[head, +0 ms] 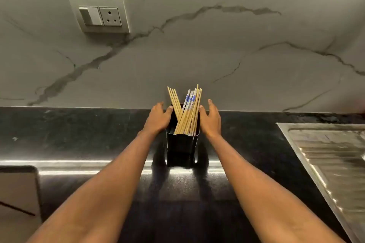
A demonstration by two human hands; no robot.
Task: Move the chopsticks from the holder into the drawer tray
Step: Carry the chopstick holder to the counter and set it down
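A dark, shiny rectangular holder [181, 147] stands on the black countertop near the marble backsplash. Several chopsticks [188, 114] lean inside it: plain bamboo ones, and some with blue-and-white patterned tops. My left hand [158, 118] lies against the holder's left side with its thumb at the rim. My right hand [210, 119] flanks the right side, fingers stretched out and thumb touching the rim. Neither hand closes around the chopsticks. No drawer or tray is in view.
A steel sink drainboard [331, 156] fills the right side of the countertop [88, 134]. A pale flat object [17, 193] lies at the lower left edge. A switch and socket plate [99, 15] sits on the backsplash, upper left.
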